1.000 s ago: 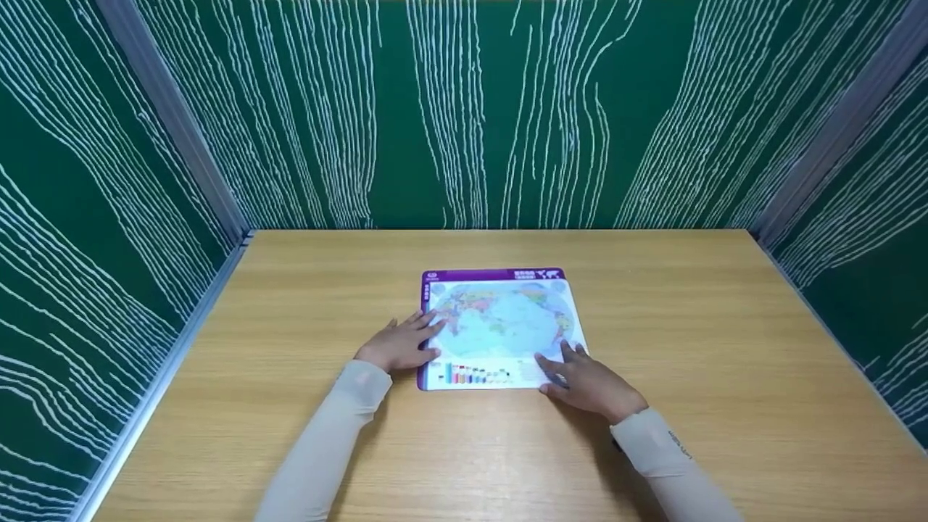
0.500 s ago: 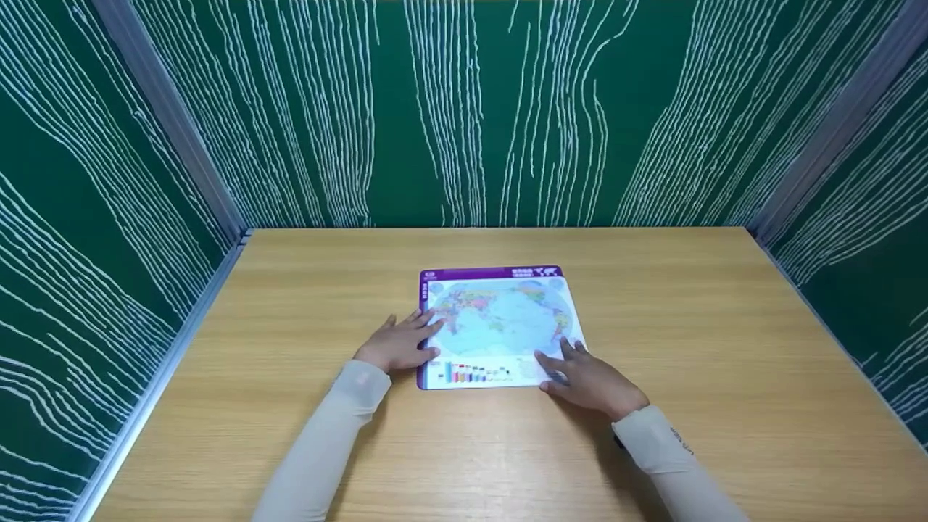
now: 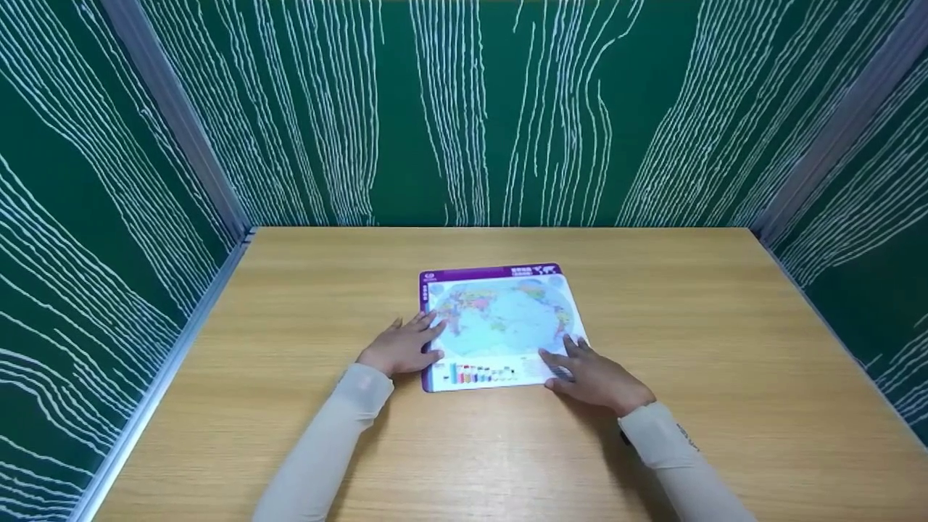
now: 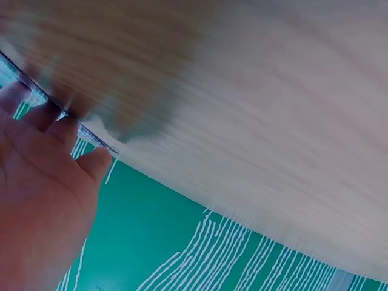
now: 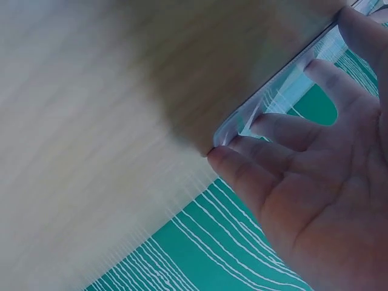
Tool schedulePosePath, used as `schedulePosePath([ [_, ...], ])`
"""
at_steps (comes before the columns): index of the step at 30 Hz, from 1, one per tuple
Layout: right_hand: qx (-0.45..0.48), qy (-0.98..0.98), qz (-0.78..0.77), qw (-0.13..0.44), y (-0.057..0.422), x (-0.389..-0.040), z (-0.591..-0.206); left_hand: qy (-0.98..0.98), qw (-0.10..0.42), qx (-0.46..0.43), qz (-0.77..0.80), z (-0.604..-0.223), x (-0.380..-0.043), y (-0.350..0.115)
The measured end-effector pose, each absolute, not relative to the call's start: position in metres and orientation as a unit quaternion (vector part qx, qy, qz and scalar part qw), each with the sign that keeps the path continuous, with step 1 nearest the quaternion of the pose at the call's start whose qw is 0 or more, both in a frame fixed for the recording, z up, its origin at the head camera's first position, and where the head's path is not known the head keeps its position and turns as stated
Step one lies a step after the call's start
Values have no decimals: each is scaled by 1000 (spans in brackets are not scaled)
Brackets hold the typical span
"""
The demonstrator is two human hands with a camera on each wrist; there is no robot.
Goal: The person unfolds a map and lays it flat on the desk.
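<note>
A world map sheet (image 3: 504,322) with a purple border and a row of small coloured bars lies on the wooden table, slightly turned. My left hand (image 3: 401,346) rests on its left edge, fingers spread over the margin. Across the lower right corner lies my right hand (image 3: 598,378), also with spread fingers. The left wrist view has the left hand (image 4: 48,188) with its fingertips at the thin sheet edge. From the right wrist, the right hand (image 5: 327,170) shows extended fingers along the sheet's glossy edge (image 5: 273,88).
The wooden table (image 3: 689,304) extends around the map on all sides. Green walls (image 3: 500,116) with wavy white lines enclose it at the back and both sides. Grey metal posts (image 3: 174,109) stand at the back corners.
The map has turned slightly counter-clockwise, its top right corner now a little farther back. Both hands have shifted slightly right, keeping their places on its edges.
</note>
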State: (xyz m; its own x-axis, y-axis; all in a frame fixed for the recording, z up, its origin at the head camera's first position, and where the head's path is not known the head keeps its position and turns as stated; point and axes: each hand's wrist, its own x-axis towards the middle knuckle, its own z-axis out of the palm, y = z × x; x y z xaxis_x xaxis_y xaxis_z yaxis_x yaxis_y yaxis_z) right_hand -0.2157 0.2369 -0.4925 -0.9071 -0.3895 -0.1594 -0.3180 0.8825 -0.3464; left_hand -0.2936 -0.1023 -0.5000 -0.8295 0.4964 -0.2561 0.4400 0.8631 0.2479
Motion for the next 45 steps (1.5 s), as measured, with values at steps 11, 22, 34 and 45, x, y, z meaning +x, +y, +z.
schedulePosePath([
  [11,-152,959,-180,157,247,-227,-491,954,147,248,77,-500,-284,-100],
  [22,-142,952,-188,194,257,-241,-493,960,138,234,70,-501,-272,-95],
  [34,-131,949,-201,205,265,-258,-492,964,127,223,68,-500,-259,-87],
  [45,-147,947,-204,201,268,-271,-491,973,119,191,52,-504,-249,-73],
])
